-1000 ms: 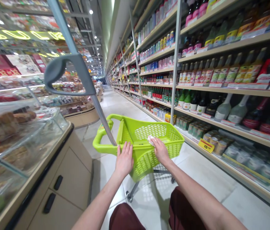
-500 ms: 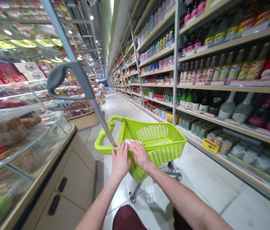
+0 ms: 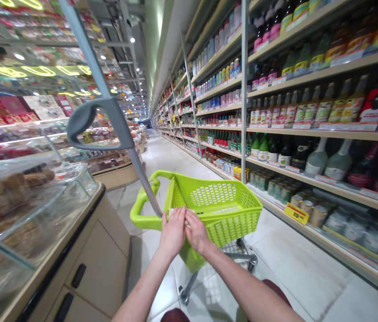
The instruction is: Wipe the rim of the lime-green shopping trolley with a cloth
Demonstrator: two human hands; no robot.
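Pinching tissue [image 3: 172, 211] in right hand [image 3: 198, 232], lengthwise along the near rim [image 3: 224, 217] of the cart [image 3: 182, 190], under the fingertips — pressing left hand [image 3: 174, 230] alongside, nearer the cart's handle [image 3: 138, 212], can't tell whether gripping.

A pale tile floor [image 3: 296, 259] holds up the green cart [image 3: 220, 218], which stands on its wheels [image 3: 184, 295]. Right of the cart, long shelves [image 3: 309, 132] hold bottles [image 3: 315, 105] and cans [image 3: 307, 206]. Left of it, a counter [image 3: 96, 241] holds wrapped food [image 3: 1, 190].

white cloth [image 3: 172, 210]: part-hidden by left hand [image 3: 172, 231], right hand [image 3: 197, 232] | food packs [image 3: 2, 190]: blurred | pole [image 3: 87, 51]: top cut off
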